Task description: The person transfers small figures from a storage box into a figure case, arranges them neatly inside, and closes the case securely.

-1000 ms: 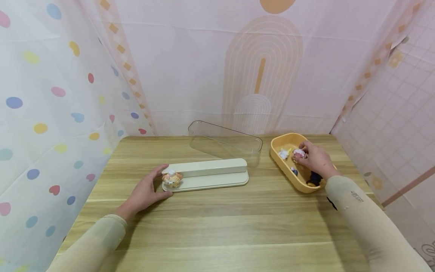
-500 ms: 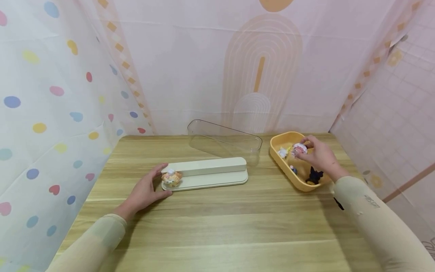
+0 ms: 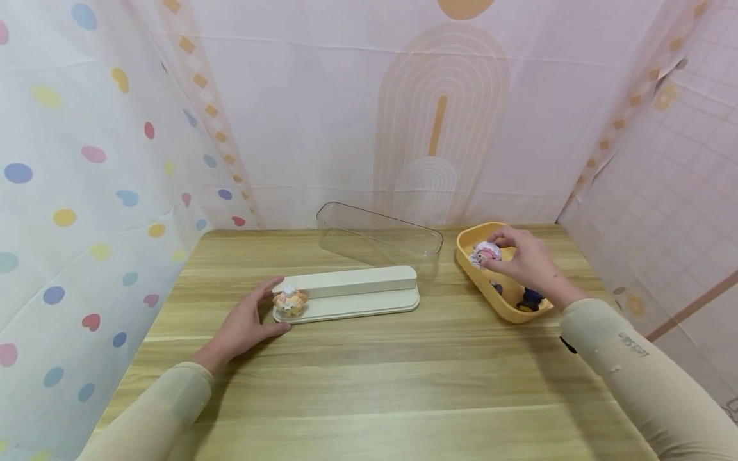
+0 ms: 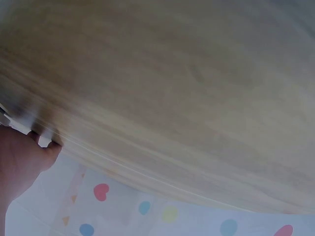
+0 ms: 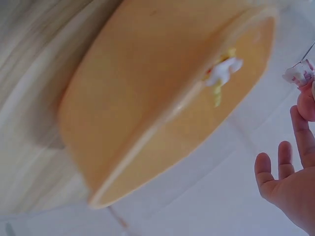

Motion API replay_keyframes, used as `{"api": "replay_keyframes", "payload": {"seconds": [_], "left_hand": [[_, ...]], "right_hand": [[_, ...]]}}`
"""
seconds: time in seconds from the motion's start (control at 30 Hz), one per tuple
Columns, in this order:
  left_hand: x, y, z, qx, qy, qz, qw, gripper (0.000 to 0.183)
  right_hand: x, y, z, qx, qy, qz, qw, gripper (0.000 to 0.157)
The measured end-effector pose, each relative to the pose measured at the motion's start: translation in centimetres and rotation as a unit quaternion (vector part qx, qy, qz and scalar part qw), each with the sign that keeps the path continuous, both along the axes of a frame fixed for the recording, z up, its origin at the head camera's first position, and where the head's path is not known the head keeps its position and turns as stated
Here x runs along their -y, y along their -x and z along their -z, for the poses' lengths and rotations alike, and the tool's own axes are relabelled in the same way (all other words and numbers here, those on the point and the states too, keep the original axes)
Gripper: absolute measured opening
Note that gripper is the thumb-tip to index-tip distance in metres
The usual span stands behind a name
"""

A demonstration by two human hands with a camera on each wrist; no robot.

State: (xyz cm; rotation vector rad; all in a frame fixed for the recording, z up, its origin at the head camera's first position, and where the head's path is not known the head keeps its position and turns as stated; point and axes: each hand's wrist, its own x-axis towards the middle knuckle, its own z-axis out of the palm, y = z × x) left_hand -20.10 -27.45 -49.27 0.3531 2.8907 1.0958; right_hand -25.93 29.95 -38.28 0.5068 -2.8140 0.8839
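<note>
My right hand [image 3: 527, 259] pinches a small figurine [image 3: 487, 253] with a frilly white cap and pink hair between thumb and fingers. It is raised over the yellow tray [image 3: 483, 282]; in the right wrist view the pink-and-white figurine [image 5: 301, 73] is partly cut off by the frame edge. My left hand [image 3: 245, 323] grips the left end of a long cream display base [image 3: 357, 306], thumb at the front edge and fingers at the back. On that end stands an orange-and-cream figurine [image 3: 290, 302] with a white top. The left wrist view shows little beyond the hand [image 4: 24, 160].
Inside the tray lie a black figurine [image 3: 529, 299], a small dark blue one [image 3: 497, 288] and a white-and-yellow one [image 5: 224, 71]. A clear plastic cover [image 3: 380, 240] lies behind the base on the wooden table [image 3: 369, 384]. Printed curtains [image 3: 323, 115] hang behind and at both sides.
My right hand has lifted the pink-and-white figurine from the tray floor and carried it leftward, toward the tray's left rim. The left hand and the base stay in place.
</note>
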Motion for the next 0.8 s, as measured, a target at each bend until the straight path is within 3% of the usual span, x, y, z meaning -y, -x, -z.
{"api": "replay_keyframes", "payload": {"seconds": [0.33, 0.8], "left_hand": [[-0.1, 0.1, 0.0, 0.002, 0.000, 0.001, 1.0000, 0.103], [0.0, 0.1, 0.0, -0.003, -0.006, 0.004, 1.0000, 0.102]], "right_hand": [[4.9, -0.6, 0.4, -0.083, -0.003, -0.073, 0.994, 0.042], [14.0, -0.6, 0.9, -0.053, -0.010, -0.162, 0.985, 0.042]]}}
